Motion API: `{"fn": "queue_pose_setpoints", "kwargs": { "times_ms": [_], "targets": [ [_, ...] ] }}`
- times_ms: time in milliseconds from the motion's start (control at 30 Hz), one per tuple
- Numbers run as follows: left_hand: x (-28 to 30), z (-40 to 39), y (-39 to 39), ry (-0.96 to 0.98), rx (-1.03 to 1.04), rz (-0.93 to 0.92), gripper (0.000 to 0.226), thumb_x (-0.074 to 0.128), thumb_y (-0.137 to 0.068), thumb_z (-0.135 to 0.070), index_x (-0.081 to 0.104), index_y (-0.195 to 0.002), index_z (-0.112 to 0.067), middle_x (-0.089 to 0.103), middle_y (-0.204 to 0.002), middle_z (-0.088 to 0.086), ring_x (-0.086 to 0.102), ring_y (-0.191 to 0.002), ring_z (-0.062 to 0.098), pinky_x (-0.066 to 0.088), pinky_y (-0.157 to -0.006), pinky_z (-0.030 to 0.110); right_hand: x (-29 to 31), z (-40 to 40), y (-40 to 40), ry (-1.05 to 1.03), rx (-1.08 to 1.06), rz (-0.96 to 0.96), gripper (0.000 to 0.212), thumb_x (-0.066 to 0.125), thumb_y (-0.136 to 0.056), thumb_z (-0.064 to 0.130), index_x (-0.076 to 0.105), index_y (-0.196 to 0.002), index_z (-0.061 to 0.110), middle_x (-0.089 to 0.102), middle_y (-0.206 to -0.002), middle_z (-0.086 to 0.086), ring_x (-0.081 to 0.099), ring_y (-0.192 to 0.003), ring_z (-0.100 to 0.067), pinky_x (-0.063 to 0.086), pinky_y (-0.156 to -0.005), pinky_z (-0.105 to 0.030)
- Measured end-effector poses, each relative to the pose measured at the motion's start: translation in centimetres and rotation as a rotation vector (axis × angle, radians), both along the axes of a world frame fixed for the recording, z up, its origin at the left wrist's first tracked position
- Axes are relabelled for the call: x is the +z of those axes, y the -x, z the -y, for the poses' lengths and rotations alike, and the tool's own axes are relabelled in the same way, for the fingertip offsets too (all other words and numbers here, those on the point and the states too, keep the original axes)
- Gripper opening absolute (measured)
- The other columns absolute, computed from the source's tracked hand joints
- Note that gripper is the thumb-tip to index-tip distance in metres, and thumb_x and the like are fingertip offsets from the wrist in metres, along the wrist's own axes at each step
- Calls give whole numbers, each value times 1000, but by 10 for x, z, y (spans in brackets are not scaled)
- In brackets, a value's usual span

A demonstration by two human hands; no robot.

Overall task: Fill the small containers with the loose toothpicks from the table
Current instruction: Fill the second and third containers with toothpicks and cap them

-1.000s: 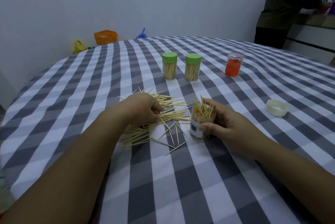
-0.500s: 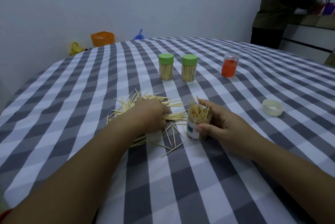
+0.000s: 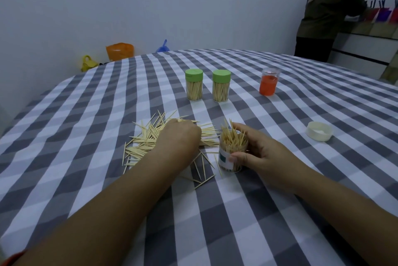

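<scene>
A heap of loose toothpicks [image 3: 144,140] lies on the checked tablecloth [image 3: 86,114]. My left hand [image 3: 178,138] lies over the heap with its fingers curled down round a bunch of toothpicks that points right. Just to its right stands a clear container [image 3: 231,153] with a white label, open at the top and bristling with toothpicks. My right hand [image 3: 256,153] grips that container from the right, thumb on the label. Two filled containers with green lids [image 3: 193,87] [image 3: 221,89] stand farther back.
A clear container with an orange lid inside it [image 3: 268,84] stands at the back right. A white lid [image 3: 319,131] lies to the right of my right hand. A person [image 3: 329,7] stands at a counter beyond the table. Coloured bags [image 3: 119,50] sit behind the table's far edge.
My left hand has slid right and forward over the heap, gathering toothpicks toward the container. My right hand keeps hold of the container in the same spot.
</scene>
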State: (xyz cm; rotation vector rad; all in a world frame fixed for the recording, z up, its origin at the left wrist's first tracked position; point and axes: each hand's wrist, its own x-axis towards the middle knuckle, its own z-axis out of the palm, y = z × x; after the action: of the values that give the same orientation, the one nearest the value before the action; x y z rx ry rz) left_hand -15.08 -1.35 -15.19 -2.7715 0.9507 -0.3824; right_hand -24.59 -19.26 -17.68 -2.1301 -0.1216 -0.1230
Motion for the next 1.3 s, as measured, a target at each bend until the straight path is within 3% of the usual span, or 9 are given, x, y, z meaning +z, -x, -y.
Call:
{"fn": "queue_pose_setpoints", "kwargs": {
  "times_ms": [100, 200, 267, 333, 500, 733, 1033, 1300],
  "targets": [
    [7, -6, -4, 291, 58, -131, 18, 51, -90, -7, 62, -97, -18, 61, -93, 5, 58, -88, 26, 38, -70, 29, 1, 0, 0, -2, 0, -6, 72, 68, -79, 44, 35, -142, 42, 60, -125, 17, 57, -116, -3, 45, -103, -38],
    [13, -14, -6, 779, 73, -469, 17, 51, -95, -11, 59, -88, -25, 62, -80, -2, 57, -75, 16, 40, -62, 26, 1, 0, 1, 0, -14, -21, 69, 68, -82, 35, 34, -142, 42, 59, -126, 16, 56, -116, -2, 46, -103, -36],
    [16, -19, -6, 1094, 63, -685, 14, 53, -96, -15, 63, -95, -24, 68, -87, -4, 62, -85, 8, 44, -72, 22, 3, -1, 0, 8, -19, -35, 68, 67, -84, 31, 32, -142, 43, 57, -129, 14, 56, -116, -2, 46, -102, -35],
    [15, -19, -8, 1326, 64, -857, 15, 52, -95, -11, 65, -99, -19, 71, -91, 0, 65, -92, 10, 47, -84, 25, 4, -2, 1, 9, -20, -42, 68, 66, -85, 30, 31, -142, 43, 56, -131, 13, 55, -117, -2, 46, -103, -34],
    [14, -11, -9, 1668, 29, -1049, 15, 46, -97, -8, 61, -97, -11, 71, -89, 5, 68, -89, 17, 49, -94, 33, 5, -3, 3, 9, -17, -36, 70, 67, -84, 32, 31, -142, 42, 55, -132, 13, 55, -118, -2, 45, -103, -34],
    [16, 8, 12, 1884, -97, -1172, 15, 44, -98, -11, 59, -101, -10, 75, -86, 2, 70, -92, 16, 54, -82, 23, 7, -5, 3, -6, -10, -36, 71, 66, -80, 36, 31, -142, 41, 56, -131, 13, 54, -118, -4, 45, -103, -35],
    [9, 17, 30, 1681, -87, -1064, 16, 46, -97, -18, 61, -99, -22, 74, -96, -8, 60, -113, 15, 34, -110, 41, 5, -3, 3, -34, 8, -26, 68, 67, -84, 30, 34, -142, 40, 61, -125, 13, 57, -115, -4, 47, -102, -37],
    [13, 17, 33, 1699, -129, -1040, 16, 46, -97, -19, 61, -102, -22, 74, -100, -6, 59, -113, 12, 38, -100, 31, 6, -3, 4, -8, 6, -17, 67, 66, -85, 31, 33, -142, 39, 58, -127, 15, 56, -115, -3, 46, -102, -35]
  ]
}}
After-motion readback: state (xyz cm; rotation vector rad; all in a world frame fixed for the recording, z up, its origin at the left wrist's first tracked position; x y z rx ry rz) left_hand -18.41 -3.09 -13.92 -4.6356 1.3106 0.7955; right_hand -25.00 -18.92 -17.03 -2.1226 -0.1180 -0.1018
